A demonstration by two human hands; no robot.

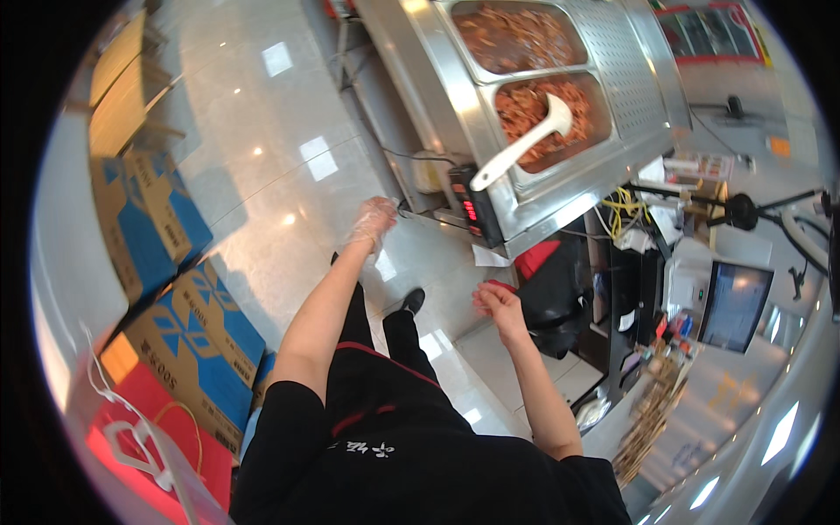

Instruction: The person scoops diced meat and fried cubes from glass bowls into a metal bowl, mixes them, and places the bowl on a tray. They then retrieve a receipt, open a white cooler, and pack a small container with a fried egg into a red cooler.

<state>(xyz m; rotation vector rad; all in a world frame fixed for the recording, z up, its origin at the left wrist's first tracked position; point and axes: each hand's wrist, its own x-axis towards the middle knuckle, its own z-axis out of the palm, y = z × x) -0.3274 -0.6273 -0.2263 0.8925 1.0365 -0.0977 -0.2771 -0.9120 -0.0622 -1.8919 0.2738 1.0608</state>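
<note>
My left hand (374,220), in a clear plastic glove, hangs over the floor beside the near left corner of a steel food warmer (442,83). Its fingers are loosely bent, and I see nothing held in them. To the right, below the warmer's corner, my bare right hand (497,306) is half curled with its fingers a little apart and no object visible in it. In the warmer, two steel pans hold reddish-brown food (514,39). A white ladle (525,143) lies across the nearer pan, its handle over the rim next to a black control box (475,206) with red digits.
Blue and brown cartons (188,337) are stacked at the left, with a red bag (144,429) in front. On the right are a black bag (560,302), a cluttered counter and a monitor (737,306). Wooden stools (122,92) stand far left on the tiled floor (262,149).
</note>
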